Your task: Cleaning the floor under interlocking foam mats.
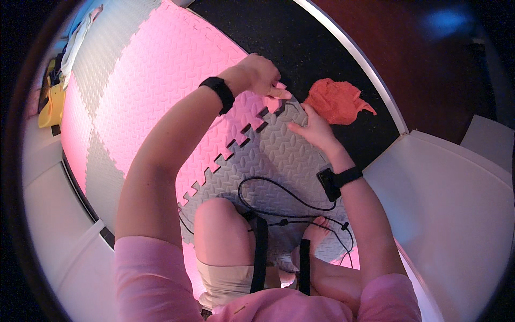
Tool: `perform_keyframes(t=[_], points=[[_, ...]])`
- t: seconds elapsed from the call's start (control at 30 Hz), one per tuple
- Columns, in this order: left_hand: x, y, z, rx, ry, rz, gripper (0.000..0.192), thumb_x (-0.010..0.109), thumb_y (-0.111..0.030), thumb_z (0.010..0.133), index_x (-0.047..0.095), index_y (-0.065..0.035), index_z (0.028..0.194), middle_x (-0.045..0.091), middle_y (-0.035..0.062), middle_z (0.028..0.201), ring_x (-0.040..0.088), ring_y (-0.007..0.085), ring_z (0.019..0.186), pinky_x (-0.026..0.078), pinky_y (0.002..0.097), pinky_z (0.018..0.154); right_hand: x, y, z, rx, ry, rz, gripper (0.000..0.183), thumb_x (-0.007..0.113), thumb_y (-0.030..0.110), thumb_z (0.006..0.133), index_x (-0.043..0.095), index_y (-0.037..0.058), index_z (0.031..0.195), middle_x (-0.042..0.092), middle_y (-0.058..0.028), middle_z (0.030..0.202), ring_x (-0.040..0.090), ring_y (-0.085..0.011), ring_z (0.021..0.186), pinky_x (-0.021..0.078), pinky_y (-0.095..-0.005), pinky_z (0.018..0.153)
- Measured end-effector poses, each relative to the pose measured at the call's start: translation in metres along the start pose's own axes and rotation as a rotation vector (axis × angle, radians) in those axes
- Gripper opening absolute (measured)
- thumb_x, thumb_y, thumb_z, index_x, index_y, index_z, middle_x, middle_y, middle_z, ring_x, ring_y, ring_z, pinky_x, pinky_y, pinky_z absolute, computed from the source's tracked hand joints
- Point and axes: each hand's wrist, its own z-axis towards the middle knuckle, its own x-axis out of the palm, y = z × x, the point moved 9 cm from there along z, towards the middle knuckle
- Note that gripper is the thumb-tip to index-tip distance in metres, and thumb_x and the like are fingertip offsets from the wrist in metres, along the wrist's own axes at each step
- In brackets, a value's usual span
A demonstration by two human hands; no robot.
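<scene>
My left hand [261, 78] grips the raised corner of a pink foam floor tile [173, 64], thumb on top near its interlocking teeth. Beside it, to the right, my right hand [316, 126] lies at the edge of a grey foam tile [277, 141], with thumb and index finger apart; its other fingers are partly hidden past the edge. Along the seam the pink teeth and the grey tile's notches show dark gaps, widest near my hands. A crumpled orange-red cloth [336, 100] lies just beyond my right hand on the black floor.
Black cables [281, 185] loop over the grey tile by my legs. Black floor [257, 28] borders the tiles, edged by a pale curved rim [362, 60]. A white panel [438, 193] stands at right. A yellow plastic object [54, 106] and pale fabric [76, 44] are at far left.
</scene>
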Motion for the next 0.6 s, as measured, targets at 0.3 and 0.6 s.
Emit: perform_keyframes(t=[0.3, 0.6], points=[[-0.013, -0.005, -0.016, 0.018, -0.323, -0.030, 0.062, 0.052, -0.065, 0.073, 0.059, -0.0068, 0.055, 0.057, 0.0156, 0.057, 0.057, 0.0362, 0.062, 0.044, 0.0444, 0.058, 0.003, -0.003, -0.001, 0.150, -0.102, -0.236, 0.065, 0.066, 0.039, 0.075, 0.042, 0.0071, 0.126, 0.059, -0.0202, 0.109, 0.057, -0.0365, 0.100, 0.0450, -0.0438, 0.083], [-0.016, -0.007, -0.020, 0.014, -0.492, -0.033, 0.058, 0.055, -0.062, 0.072, 0.058, -0.0084, 0.051, 0.051, 0.0121, 0.050, 0.055, 0.0324, 0.059, 0.042, 0.0413, 0.061, 0.006, 0.009, -0.001, 0.225, -0.084, -0.173, 0.062, 0.067, 0.035, 0.074, 0.044, 0.0088, 0.124, 0.060, -0.0184, 0.106, 0.058, -0.0365, 0.096, 0.0455, -0.0455, 0.080]])
